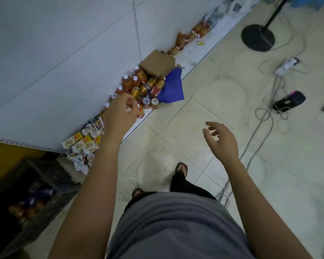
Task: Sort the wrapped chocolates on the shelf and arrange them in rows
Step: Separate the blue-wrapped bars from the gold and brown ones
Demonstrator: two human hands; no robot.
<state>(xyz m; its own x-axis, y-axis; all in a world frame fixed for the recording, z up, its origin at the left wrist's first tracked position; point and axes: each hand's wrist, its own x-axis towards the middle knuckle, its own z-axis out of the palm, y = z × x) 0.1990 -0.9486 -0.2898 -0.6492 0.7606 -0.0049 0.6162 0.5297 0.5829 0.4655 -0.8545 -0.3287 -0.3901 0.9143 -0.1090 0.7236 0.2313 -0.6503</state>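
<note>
Two hands — left hand (120, 114) fingers pinch something small and unclear; right hand (222, 140) fingers spread, empty.

Small shop. White retail shelving (45, 62) with slotted uprights; bottled drinks (128, 82) and boxed goods (80, 144) crowd its bottom shelf's front edge. Tiled floor (204, 109).

Two hands (120, 113), one cardboard box (157, 63), one blue bag (173, 86).
</note>
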